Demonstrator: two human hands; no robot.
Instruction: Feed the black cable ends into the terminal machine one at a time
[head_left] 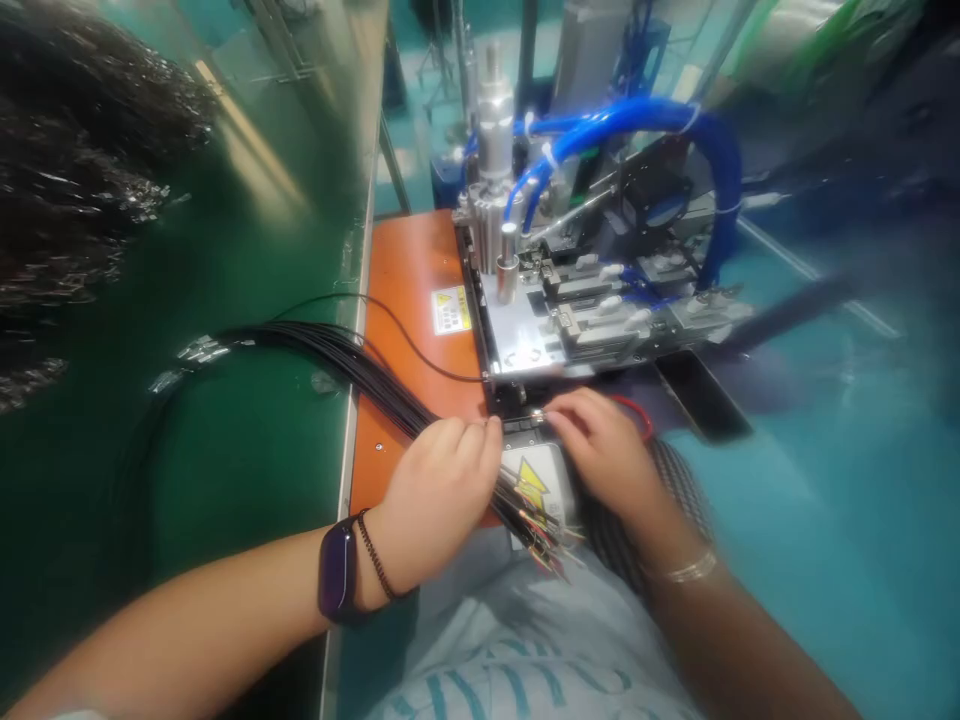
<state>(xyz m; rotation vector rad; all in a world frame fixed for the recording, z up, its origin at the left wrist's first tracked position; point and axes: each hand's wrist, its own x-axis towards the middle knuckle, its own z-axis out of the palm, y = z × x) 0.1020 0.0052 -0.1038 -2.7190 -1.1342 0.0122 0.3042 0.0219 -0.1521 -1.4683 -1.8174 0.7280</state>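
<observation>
My left hand (pixel 442 490) grips a bundle of thin black wires (pixel 360 375). The bundle runs back across the green bench, and its stripped, coloured ends fan out below my hand over a yellow lightning-bolt warning label (pixel 529 485). My right hand (pixel 600 450) is at the front edge of a pneumatic wire-processing machine (pixel 540 320), with its fingertips pinching a small metal-tipped wire end (pixel 537 413). The exact spot where that tip meets the machine is hard to see.
The machine stands on an orange mat (pixel 405 300), with blue air hoses (pixel 637 130) and a steel cylinder (pixel 495 130) at its back. A red wire loop (pixel 636 415) lies beyond my right hand. A dark, glinting heap (pixel 75 190) sits on the green bench (pixel 225 500) at left.
</observation>
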